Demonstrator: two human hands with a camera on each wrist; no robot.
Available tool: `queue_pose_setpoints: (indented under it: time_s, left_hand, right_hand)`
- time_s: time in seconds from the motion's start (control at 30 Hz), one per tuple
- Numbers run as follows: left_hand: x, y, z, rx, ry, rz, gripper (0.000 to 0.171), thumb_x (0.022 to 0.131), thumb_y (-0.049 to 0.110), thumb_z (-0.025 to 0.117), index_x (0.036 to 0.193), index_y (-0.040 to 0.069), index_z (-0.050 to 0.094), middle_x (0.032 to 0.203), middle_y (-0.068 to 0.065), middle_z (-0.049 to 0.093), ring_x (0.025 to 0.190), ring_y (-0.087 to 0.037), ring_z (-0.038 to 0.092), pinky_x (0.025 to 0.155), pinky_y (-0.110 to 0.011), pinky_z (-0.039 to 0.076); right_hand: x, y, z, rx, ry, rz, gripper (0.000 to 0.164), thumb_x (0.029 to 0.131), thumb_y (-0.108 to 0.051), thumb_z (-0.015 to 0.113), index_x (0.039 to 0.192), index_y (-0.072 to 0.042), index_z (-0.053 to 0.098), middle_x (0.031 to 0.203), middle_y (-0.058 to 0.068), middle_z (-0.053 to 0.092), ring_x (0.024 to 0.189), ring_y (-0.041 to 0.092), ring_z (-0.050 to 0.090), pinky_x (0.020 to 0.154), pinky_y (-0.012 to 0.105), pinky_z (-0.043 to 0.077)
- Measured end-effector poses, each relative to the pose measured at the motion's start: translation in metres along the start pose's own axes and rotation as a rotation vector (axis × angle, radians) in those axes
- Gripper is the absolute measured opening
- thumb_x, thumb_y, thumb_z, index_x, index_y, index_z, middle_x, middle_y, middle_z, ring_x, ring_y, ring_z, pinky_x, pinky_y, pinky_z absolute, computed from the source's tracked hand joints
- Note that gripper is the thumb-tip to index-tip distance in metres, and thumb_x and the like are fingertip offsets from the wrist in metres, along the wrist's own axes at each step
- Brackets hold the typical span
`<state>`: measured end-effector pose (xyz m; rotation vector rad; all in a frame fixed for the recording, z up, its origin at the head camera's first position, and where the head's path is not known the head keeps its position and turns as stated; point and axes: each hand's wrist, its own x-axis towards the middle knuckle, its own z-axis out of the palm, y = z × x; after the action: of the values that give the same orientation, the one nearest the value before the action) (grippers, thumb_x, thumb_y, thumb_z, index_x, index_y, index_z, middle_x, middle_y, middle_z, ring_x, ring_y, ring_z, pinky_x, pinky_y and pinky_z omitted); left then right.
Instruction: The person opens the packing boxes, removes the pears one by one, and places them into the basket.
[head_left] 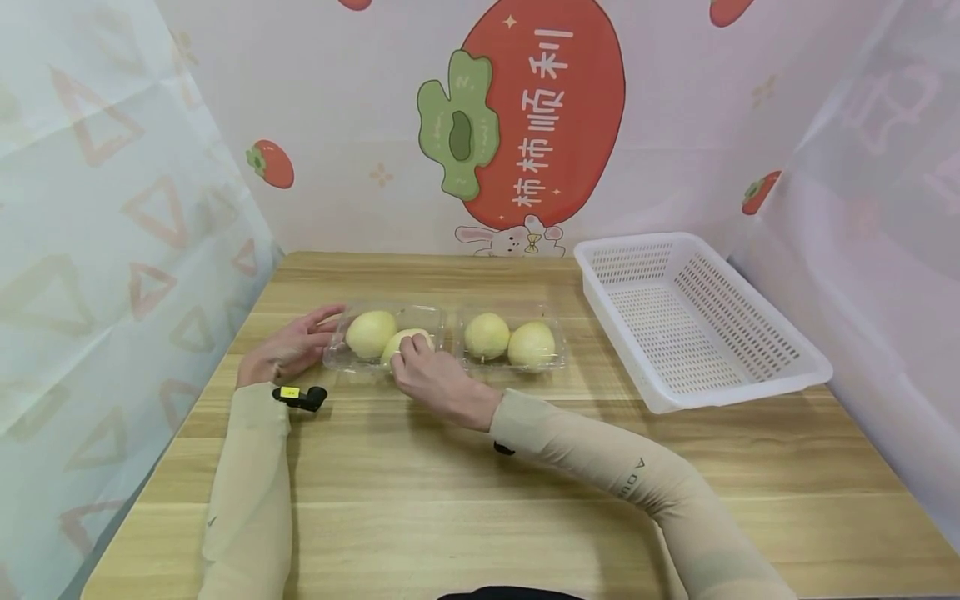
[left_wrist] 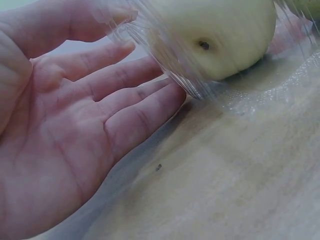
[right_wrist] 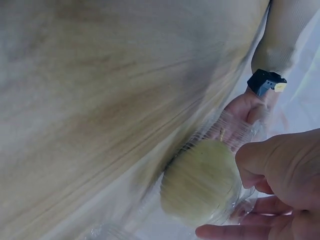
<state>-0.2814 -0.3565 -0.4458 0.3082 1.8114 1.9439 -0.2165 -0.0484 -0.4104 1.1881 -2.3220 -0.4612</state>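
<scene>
Two pale yellow pears sit in a clear plastic container, the left pear [head_left: 371,334] at the back and the right pear [right_wrist: 200,185] at its front right corner. My right hand [head_left: 435,379] reaches down over this right pear and grips it from above, thumb bent at its top edge. At the container's left end, my left hand [head_left: 296,346] touches the clear wall. Its fingers [left_wrist: 142,117] are extended low along the plastic, while the thumb lies at the upper edge. The left pear's dark pit shows through the clear wall [left_wrist: 165,55].
Right beside it stands a second clear container [head_left: 504,364] with two more pears [head_left: 532,343]. A white perforated plastic basket [head_left: 645,375] stands at the right of the wooden table [head_left: 420,500]. Printed cloth walls [head_left: 337,200] enclose the table at the back and sides.
</scene>
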Motion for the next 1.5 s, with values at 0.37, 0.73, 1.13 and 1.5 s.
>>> queue_pose_setpoints:
  time_s: [0.37, 0.73, 1.13, 1.5]
  left_hand:
    - [-0.003, -0.005, 0.0, 0.054, 0.036, -0.018, 0.078, 0.097, 0.0, 0.055, 0.158, 0.01, 0.007, 0.133, 0.01, 0.052, 0.117, 0.0, 0.059, 0.091, -0.024, 0.053]
    - [-0.005, -0.002, 0.0, 0.074, 0.051, -0.016, 0.079, 0.096, 0.001, 0.057, 0.158, 0.01, 0.007, 0.129, 0.013, 0.055, 0.116, -0.001, 0.06, 0.091, -0.023, 0.053]
    - [-0.003, 0.002, 0.003, 0.158, 0.046, -0.034, 0.078, 0.097, 0.006, 0.057, 0.158, 0.012, 0.008, 0.161, -0.028, 0.012, 0.116, 0.003, 0.058, 0.092, -0.021, 0.052]
    - [0.001, 0.007, 0.004, 0.21, 0.044, -0.031, 0.08, 0.095, 0.003, 0.058, 0.157, 0.008, 0.007, 0.161, -0.029, 0.009, 0.112, 0.007, 0.055, 0.091, -0.016, 0.049]
  right_hand:
    - [-0.003, 0.005, 0.001, -0.19, 0.093, -0.163, 0.031, 0.096, -0.001, 0.033, 0.096, -0.012, 0.062, 0.098, 0.006, 0.064, 0.091, 0.018, 0.061, 0.051, 0.016, 0.05]
    - [-0.001, 0.005, -0.002, -0.216, 0.085, -0.203, 0.033, 0.096, -0.001, 0.031, 0.098, -0.011, 0.062, 0.106, 0.011, 0.066, 0.096, 0.021, 0.063, 0.051, 0.017, 0.052]
    - [0.009, 0.014, -0.012, -0.219, 0.032, -0.263, 0.035, 0.101, -0.005, 0.035, 0.096, -0.016, 0.068, 0.108, 0.007, 0.065, 0.092, 0.016, 0.059, 0.049, 0.018, 0.05]
    - [0.012, 0.007, -0.008, -0.159, -0.023, -0.148, 0.03, 0.1, -0.006, 0.039, 0.109, -0.009, 0.067, 0.121, 0.016, 0.065, 0.104, 0.023, 0.065, 0.062, 0.022, 0.058]
